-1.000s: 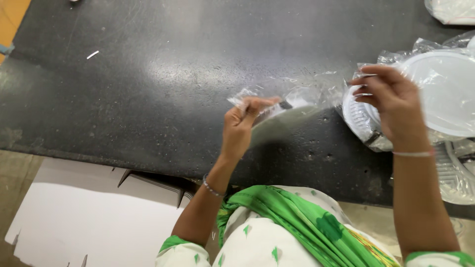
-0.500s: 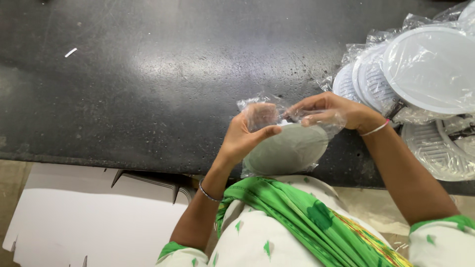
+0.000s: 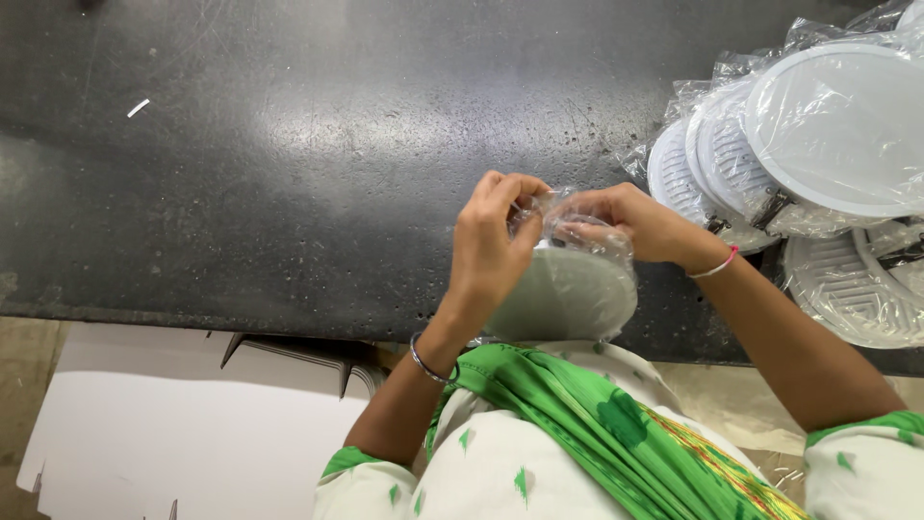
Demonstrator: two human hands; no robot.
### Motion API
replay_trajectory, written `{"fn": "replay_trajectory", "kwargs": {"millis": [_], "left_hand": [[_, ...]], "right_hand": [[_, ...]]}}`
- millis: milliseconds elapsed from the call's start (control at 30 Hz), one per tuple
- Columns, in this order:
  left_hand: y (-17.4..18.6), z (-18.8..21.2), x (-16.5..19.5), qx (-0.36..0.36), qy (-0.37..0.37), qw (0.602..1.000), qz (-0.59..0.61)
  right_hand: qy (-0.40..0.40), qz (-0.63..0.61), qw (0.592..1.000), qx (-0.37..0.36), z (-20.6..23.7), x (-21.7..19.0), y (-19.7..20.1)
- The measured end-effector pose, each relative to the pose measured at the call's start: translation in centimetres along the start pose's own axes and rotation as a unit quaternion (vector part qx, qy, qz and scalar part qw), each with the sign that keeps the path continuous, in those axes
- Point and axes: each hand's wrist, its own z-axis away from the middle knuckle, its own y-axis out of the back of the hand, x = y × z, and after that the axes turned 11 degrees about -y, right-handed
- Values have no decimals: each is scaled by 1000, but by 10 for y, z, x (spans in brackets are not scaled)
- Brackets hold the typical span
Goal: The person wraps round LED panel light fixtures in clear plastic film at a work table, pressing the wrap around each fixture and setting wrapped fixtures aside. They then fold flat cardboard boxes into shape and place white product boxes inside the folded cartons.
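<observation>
Hands, left hand [image 3: 491, 236] and right hand [image 3: 630, 221], together pinch clear bag [image 3: 577, 226] around seemingly round disc [image 3: 568, 294].

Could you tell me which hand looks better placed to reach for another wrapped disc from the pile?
Probably the right hand: the pile of wrapped white discs lies on its side, while the left hand pinches the clear bag.

Bagged white discs [image 3: 847, 125] cropped at right edge; fingertips behind plastic.
</observation>
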Motion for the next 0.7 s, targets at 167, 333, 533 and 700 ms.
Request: {"fn": "replay_trajectory", "kwargs": {"millis": [167,333,533,700], "left_hand": [[-7,6,16,-68,1,998,-9],[-4,18,38,-54,-50,997,10],[-8,12,29,-96,-15,993,-60],[16,-6,4,-146,55,980,126]], "right_hand": [[20,-75,997,10,-6,14,-5],[6,-65,998,16,-6,20,-2],[23,-161,985,-52,-6,23,-3],[-14,-205,977,-53,-3,20,-6]]}}
